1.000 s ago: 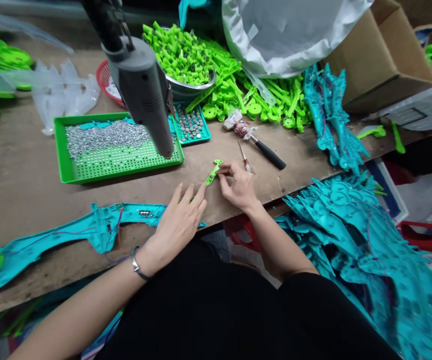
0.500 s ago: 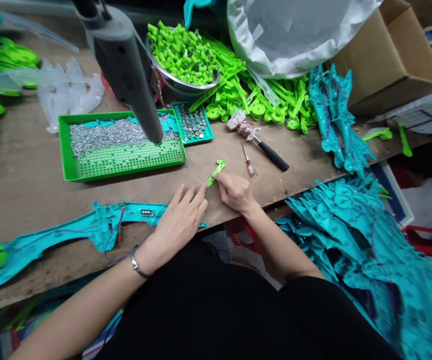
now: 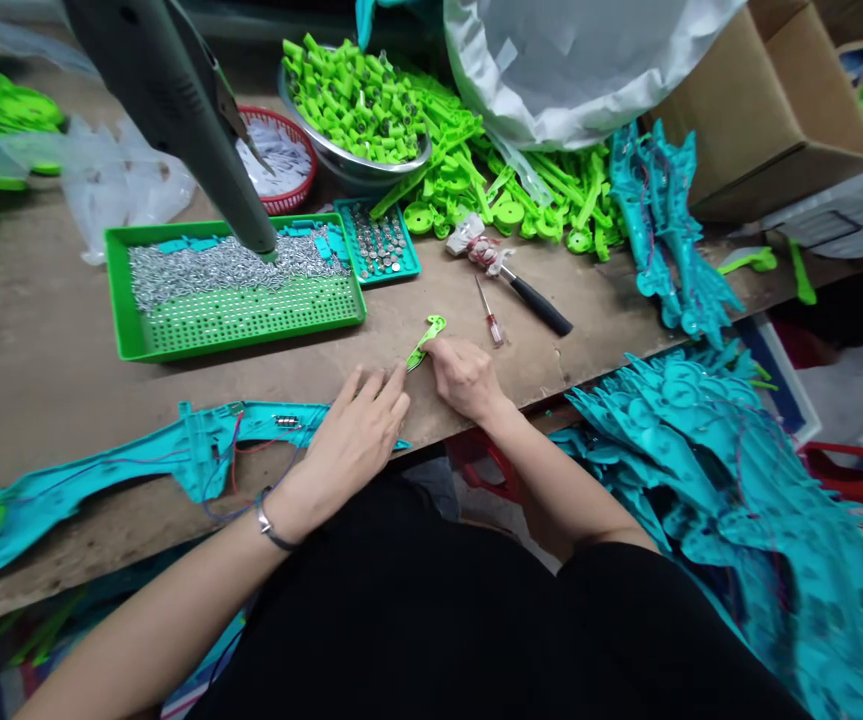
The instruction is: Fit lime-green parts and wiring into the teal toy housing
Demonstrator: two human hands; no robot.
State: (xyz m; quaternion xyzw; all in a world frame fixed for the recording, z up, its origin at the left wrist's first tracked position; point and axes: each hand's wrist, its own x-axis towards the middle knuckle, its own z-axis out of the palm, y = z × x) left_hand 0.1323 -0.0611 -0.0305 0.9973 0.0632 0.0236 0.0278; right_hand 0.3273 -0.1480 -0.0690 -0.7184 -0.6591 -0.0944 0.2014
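A small green plastic lever [image 3: 425, 341] lies on the brown workbench, angled up to the right. My right hand [image 3: 465, 377] pinches its lower end with thumb and fingers. My left hand [image 3: 352, 445] lies flat with fingers apart on the end of a long teal plastic shell [image 3: 168, 462], fingertips touching the lever's lower tip. The shell stretches left along the bench's front edge, with red and blue wires and a small metal spring in it.
A hanging grey power screwdriver [image 3: 176, 110] dangles over a green tray of screws [image 3: 232, 290]. A teal tray of button cells [image 3: 378, 243], small red screwdriver [image 3: 489, 313], black-handled tool [image 3: 528, 292], bowl of green tubes [image 3: 356, 95], green parts, cardboard box [image 3: 768, 100], teal shells [image 3: 731, 470] at right.
The hanging screwdriver has swung left and up. My right hand has slid down the green lever toward my left fingertips; the left hand stays on the teal shell.
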